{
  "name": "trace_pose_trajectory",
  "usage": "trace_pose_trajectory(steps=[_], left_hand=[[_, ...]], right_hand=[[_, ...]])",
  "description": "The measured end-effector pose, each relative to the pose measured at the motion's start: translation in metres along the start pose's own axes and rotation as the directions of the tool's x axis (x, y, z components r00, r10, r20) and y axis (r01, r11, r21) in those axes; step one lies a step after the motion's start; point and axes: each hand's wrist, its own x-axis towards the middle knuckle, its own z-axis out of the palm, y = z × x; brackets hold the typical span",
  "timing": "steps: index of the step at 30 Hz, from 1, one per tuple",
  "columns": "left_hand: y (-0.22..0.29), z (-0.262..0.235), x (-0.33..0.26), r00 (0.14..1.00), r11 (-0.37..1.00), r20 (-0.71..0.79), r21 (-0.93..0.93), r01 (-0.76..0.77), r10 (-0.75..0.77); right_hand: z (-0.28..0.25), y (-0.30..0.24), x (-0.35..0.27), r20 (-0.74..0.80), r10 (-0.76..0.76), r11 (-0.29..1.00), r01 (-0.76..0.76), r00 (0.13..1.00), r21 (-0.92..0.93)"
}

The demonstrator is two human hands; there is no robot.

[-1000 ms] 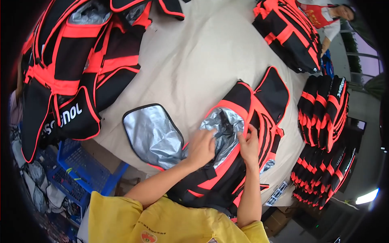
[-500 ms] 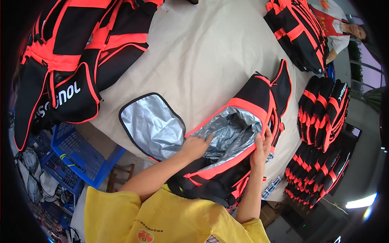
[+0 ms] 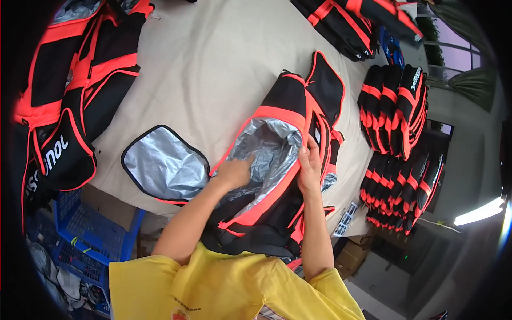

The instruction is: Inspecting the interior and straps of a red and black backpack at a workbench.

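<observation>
At the centre of my dial, a black bag with red trim (image 3: 266, 165) is lying on the cloth-covered table (image 3: 197, 90), its mouth gaping and its crinkled silver lining showing. Toward nine o'clock from it, a silver-faced flap with a black border (image 3: 168, 165) is lying flat just beside the opening. I am seeing the left hand (image 3: 236, 173) resting in the near left part of the mouth, its index finger pointing over the lining; the other fingers are curling out of my sight, so I cannot tell whether they are closing on anything. On the bag's three o'clock side, the right hand (image 3: 309, 165) is pinching the red rim, thumb on the lining, fingers clamping from outside. More black and red bags (image 3: 74, 80) are sprawling at ten o'clock, and others (image 3: 341, 24) are lying near one. Between two and three, I am noticing an upper stack of bags (image 3: 392, 106), with a lower stack (image 3: 402, 186) sitting just past three (the lens is bending everything out there). A blue crate (image 3: 101, 224) is standing beyond the table's edge at eight.
</observation>
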Motion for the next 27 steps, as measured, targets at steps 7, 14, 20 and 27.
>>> trace_pose_trajectory(steps=[7,14,20,27], left_hand=[[0.049,-0.034,-0.019,0.986,0.611,0.050,-0.789,-0.060,0.161],[0.041,-0.032,-0.010,0.984,0.532,-0.150,-0.828,-0.176,0.093],[0.051,-0.025,-0.009,0.948,0.744,-0.313,-0.621,-0.246,0.052],[0.061,-0.047,-0.043,0.952,0.882,-0.183,-0.450,0.143,-0.247]], right_hand=[[-0.001,0.002,-0.005,-0.014,-0.046,0.997,0.045,0.999,-0.061],[-0.002,-0.010,-0.094,-0.018,-0.031,0.808,0.015,0.999,-0.589],[-0.049,-0.006,-0.194,0.002,-0.230,0.324,0.078,0.973,-0.943],[-0.060,0.014,-0.219,-0.244,-0.191,0.549,-0.102,0.951,-0.829]])
